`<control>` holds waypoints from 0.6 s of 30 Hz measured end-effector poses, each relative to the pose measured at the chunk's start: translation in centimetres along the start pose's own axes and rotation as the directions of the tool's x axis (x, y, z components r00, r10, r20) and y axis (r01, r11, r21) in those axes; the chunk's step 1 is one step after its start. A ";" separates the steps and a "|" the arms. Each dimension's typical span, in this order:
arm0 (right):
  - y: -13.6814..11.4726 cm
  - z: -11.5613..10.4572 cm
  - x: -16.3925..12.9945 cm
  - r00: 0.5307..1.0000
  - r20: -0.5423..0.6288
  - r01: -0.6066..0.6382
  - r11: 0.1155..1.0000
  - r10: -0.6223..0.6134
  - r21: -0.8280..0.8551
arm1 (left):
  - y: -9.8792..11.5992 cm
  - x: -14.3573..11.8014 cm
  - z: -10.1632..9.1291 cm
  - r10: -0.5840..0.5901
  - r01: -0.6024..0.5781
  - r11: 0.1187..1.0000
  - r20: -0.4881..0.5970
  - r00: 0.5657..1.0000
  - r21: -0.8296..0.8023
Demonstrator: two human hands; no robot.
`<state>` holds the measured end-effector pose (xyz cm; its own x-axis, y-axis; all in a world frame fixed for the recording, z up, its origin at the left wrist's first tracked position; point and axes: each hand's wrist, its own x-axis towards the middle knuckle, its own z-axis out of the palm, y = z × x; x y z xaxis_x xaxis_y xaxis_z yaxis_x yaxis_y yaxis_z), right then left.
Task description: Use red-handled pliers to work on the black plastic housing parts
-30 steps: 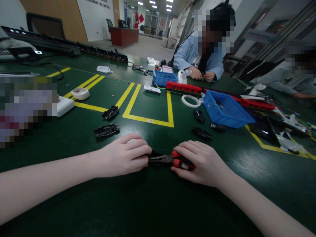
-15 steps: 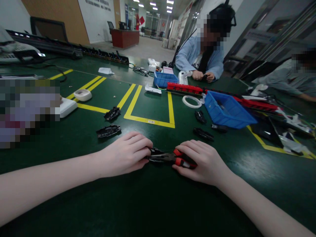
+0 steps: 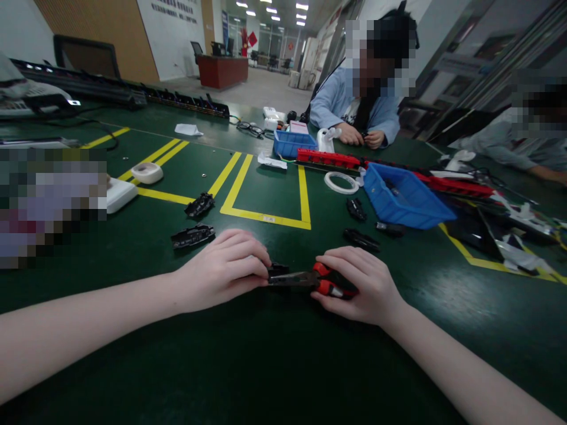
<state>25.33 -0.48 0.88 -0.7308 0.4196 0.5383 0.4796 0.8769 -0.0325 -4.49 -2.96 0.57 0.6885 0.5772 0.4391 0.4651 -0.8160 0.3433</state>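
My right hand [image 3: 361, 283] is closed round the red and black handles of long-nose pliers [image 3: 299, 279], whose jaws point left. In the fingers of my left hand [image 3: 233, 265] sits a small black plastic part [image 3: 278, 270], mostly hidden by the fingers. The plier jaws lie against this part; whether they grip it I cannot tell. Beyond my left hand lie a black plastic shell [image 3: 192, 236] and another black piece [image 3: 199, 205]. Past my right hand are a black part [image 3: 361, 239], a second black part [image 3: 355, 209] and a short black piece [image 3: 390, 229].
A blue bin [image 3: 403, 200] stands at the right, beside a white ring [image 3: 341, 182] and a long red strip [image 3: 328, 158]. A smaller blue bin [image 3: 295, 144] is farther back. A roll of tape [image 3: 147, 172] lies left. Across the green table, a person [image 3: 354, 112] sits working.
The pliers have shifted slightly and their jaws look closer together. My left fingers have moved a little on the black part. The whole view has shifted slightly.
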 end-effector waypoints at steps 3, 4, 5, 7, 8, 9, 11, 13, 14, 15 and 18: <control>0.1 0.0 0.0 0.999 -0.030 0.022 1.000 -0.022 -0.004 | -0.3 -0.2 0.1 0.005 -0.011 0.998 -0.094 0.996 -0.061; 0.1 0.1 0.0 0.999 -0.041 0.030 1.000 -0.030 -0.004 | -0.3 -0.3 0.2 0.007 -0.015 0.997 -0.110 0.994 -0.077; 0.1 0.1 -0.1 0.998 -0.051 0.038 0.999 -0.039 -0.003 | -0.4 -0.3 0.2 0.011 -0.022 0.995 -0.118 0.993 -0.094; 0.1 0.2 -0.1 0.997 -0.067 0.048 0.999 -0.047 0.006 | -0.4 -0.4 0.3 0.028 -0.043 0.991 -0.115 0.993 -0.130; 0.0 0.2 0.0 0.997 -0.073 0.040 0.999 -0.038 0.016 | -0.4 -0.3 0.4 0.039 -0.054 0.988 -0.107 0.994 -0.145; -0.1 0.2 0.0 0.997 -0.076 0.021 0.999 -0.019 0.032 | -0.3 -0.3 0.4 0.046 -0.061 0.986 -0.096 0.994 -0.155; -0.4 0.2 0.1 0.996 -0.079 -0.032 0.997 0.038 0.072 | -0.2 -0.2 0.4 0.048 -0.061 0.984 -0.086 0.995 -0.164; -0.8 0.2 0.2 0.993 -0.069 -0.086 0.991 0.093 0.107 | -0.2 -0.1 0.4 0.036 -0.050 0.984 -0.088 0.996 -0.172; -0.9 0.2 0.2 0.992 -0.059 -0.100 0.988 0.108 0.116 | -0.1 -0.1 0.4 0.026 -0.041 0.983 -0.086 0.996 -0.179; -1.1 0.2 0.2 0.992 -0.051 -0.106 0.987 0.112 0.118 | -0.2 -0.1 0.4 0.015 -0.031 0.981 -0.085 0.996 -0.189; -1.2 0.3 0.2 0.994 -0.029 -0.102 0.990 0.106 0.101 | -0.3 -0.3 0.6 0.000 -0.023 0.972 -0.100 0.995 -0.233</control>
<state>24.48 -1.38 0.75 -0.6615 0.5027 0.5564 0.5000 0.8487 -0.1723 -4.49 -2.90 -0.18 0.6296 0.5775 0.5196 0.3062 -0.7992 0.5172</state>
